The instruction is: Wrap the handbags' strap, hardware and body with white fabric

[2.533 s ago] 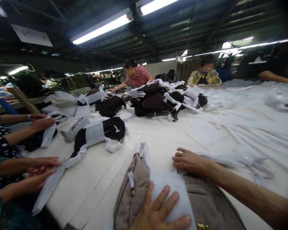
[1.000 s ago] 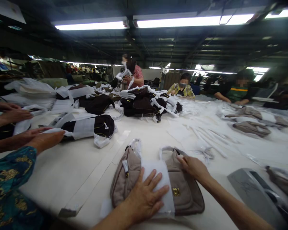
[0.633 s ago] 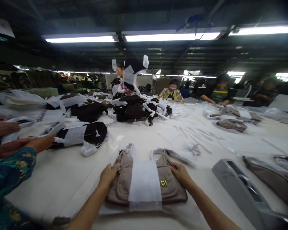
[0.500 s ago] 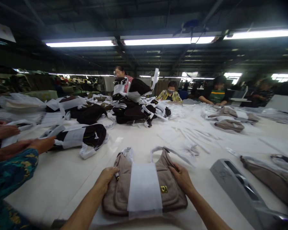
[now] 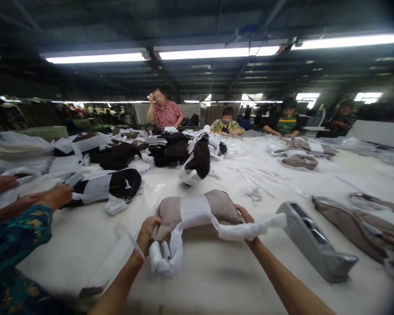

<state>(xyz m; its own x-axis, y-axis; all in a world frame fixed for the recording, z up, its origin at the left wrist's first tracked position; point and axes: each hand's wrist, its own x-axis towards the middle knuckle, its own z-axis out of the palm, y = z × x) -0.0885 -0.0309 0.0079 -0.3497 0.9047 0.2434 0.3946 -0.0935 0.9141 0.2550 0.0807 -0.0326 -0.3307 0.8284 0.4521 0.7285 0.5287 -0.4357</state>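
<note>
A taupe handbag (image 5: 219,205) is held up over the white table, its bottom edge turned away from me. Around its middle runs a white paper band (image 5: 195,210). My left hand (image 5: 148,234) grips the bag's left end, fingers closed on it. At the right end my right hand (image 5: 248,221) is closed on the bag, partly hidden behind the wrapped strap. The strap (image 5: 239,229), covered in white wrapping, hangs on the near side and sticks out to the right. Another wrapped strap part (image 5: 166,260) dangles below my left hand.
Right of the bag stands a grey tape dispenser (image 5: 315,243), with more taupe bags (image 5: 351,223) beyond it. Dark bags (image 5: 170,151) are heaped across the table. At left a co-worker's hands (image 5: 57,197) touch a dark banded bag (image 5: 121,186). Several people sit or stand opposite.
The taupe bag has been tipped over, so its gold emblem no longer shows and its strap faces me. A dark bag has dropped from the heap's top to its near side.
</note>
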